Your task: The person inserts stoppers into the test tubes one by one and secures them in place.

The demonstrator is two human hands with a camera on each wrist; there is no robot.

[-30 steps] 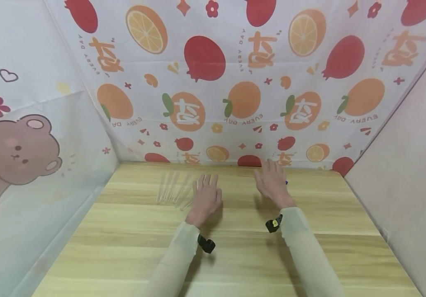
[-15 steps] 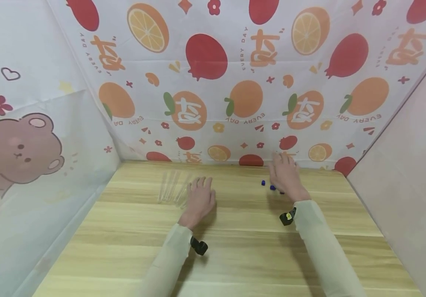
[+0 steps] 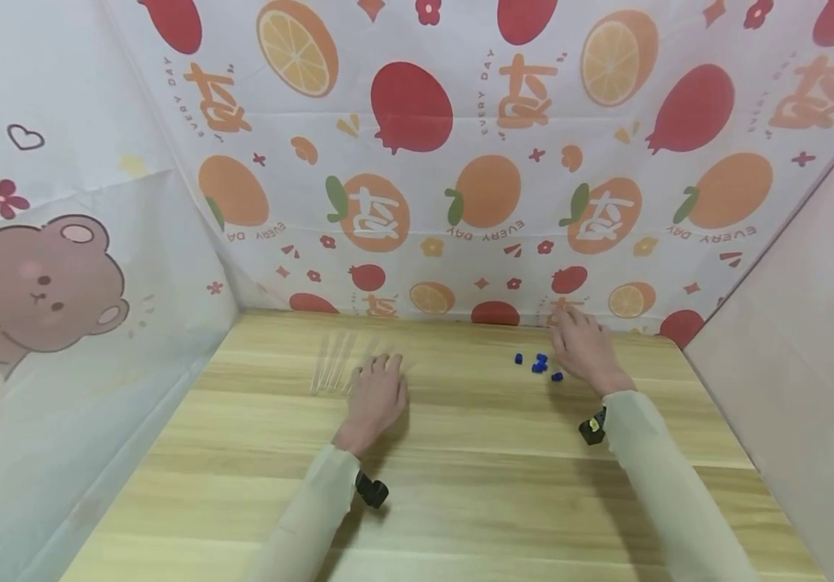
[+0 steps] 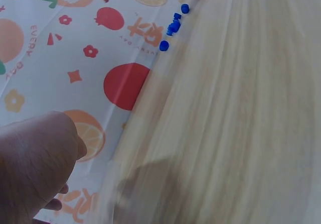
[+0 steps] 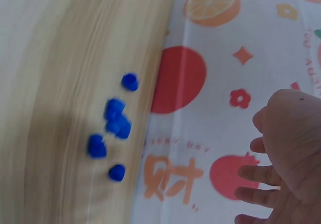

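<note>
Several thin clear tubes [image 3: 330, 365] lie side by side at the back left of the table. My left hand [image 3: 375, 398] is over the right end of that row and covers part of it, fingers loosely bent, nothing seen in its grasp. Further right, several small blue pieces that look like caps [image 3: 539, 365] lie in a loose group; in the right wrist view the blue caps [image 5: 119, 126] partly touch one another. Just right of them is my right hand [image 3: 587, 347]. Its fingers [image 5: 258, 175] are spread and hold nothing in the right wrist view.
The wooden table [image 3: 461, 469] ends at a fruit-printed cloth wall [image 3: 417, 194] at the back. A bear-printed cloth [image 3: 46, 283] stands on the left and a plain pale wall [image 3: 810, 307] on the right. A small black camera [image 3: 591, 428] sits on each wrist.
My right hand has moved to the right, uncovering the blue caps. My left hand has shifted left and slightly down, further over the tubes.
</note>
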